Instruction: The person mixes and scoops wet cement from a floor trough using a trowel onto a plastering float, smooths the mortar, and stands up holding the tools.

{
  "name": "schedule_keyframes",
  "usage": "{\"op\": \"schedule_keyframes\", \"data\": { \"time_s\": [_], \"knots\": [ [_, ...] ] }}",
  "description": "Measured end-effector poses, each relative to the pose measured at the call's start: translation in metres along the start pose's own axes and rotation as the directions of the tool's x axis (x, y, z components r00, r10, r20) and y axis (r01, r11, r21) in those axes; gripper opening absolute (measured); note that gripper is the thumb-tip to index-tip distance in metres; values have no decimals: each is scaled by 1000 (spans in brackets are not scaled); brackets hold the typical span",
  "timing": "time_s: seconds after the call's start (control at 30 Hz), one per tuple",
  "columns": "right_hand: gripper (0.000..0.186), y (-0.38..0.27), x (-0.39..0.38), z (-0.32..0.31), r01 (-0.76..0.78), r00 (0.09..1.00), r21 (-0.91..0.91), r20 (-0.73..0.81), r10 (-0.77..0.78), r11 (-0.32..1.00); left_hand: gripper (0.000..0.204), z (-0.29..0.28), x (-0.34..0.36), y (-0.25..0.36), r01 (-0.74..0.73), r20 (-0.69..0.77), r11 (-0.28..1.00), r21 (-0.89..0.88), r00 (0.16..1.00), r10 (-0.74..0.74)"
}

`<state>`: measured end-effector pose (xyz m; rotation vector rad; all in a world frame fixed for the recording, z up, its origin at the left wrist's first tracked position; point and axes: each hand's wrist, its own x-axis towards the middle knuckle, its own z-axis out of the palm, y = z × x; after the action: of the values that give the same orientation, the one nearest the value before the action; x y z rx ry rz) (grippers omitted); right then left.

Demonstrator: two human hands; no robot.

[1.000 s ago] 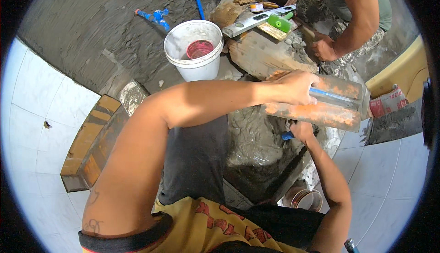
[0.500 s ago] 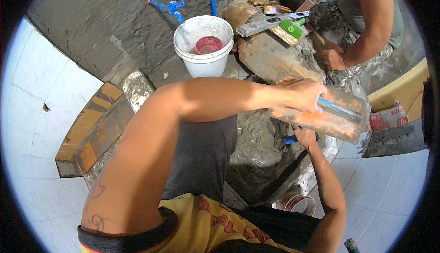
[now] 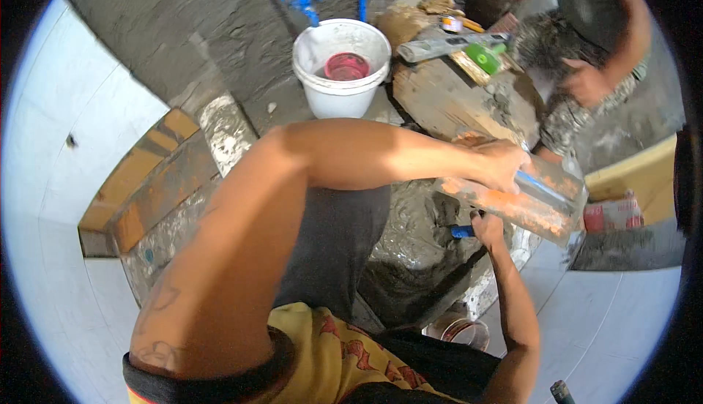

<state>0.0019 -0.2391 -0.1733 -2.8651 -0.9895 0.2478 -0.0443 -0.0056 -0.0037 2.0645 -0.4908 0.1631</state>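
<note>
– Grey plaster (image 3: 176, 16) across the top left, white tiles (image 3: 51, 148) down the side. What's next biggest?

– Another person (image 3: 589, 9) up at top right, one blurry hand (image 3: 588, 83) out. Then a patch of wet cement (image 3: 414, 221) beside a dark trouser leg (image 3: 329, 236), and a white bucket (image 3: 340, 100) just past the left forearm (image 3: 428, 159).

– And the trowel (image 3: 538, 215)?

– Over the right side of that cement. Flat metal, orange stains. Can't tell if it's touching the stuff.

– Who's got it?

– Left hand (image 3: 505, 166), fingers clamped round it. Next size down, a red tub (image 3: 347, 66) inside the bucket. Then the right hand (image 3: 488, 230), just below the trowel in view, clenched on a blue handle (image 3: 462, 232). Honestly can't make out what's on the other end.
</note>
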Motion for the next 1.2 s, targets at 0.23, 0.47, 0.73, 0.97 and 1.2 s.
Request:
{"op": "schedule_keyframes", "data": {
  "time_s": [0.23,0.47,0.73,0.97,1.2],
  "knots": [
    [39,-20,2,-24,-71,995,255,82,52,964,45,25,19,-23,-95,-89,989,112,990,105],
    [34,-9,1,-22,-101,994,329,72,82,939,44,29,28,-22,-67,-92,991,113,993,78],
    [44,-41,-2,-33,-15,999,332,46,0,943,42,29,23,-20,-75,-83,990,119,993,85],
    [33,1,0,-3,100,990,488,41,-137,867,44,24,19,-14,-72,-71,993,93,994,79],
    [26,-24,-7,-25,-68,996,248,64,54,966,42,16,13,-17,23,-46,990,142,999,-17]
  ]
}}
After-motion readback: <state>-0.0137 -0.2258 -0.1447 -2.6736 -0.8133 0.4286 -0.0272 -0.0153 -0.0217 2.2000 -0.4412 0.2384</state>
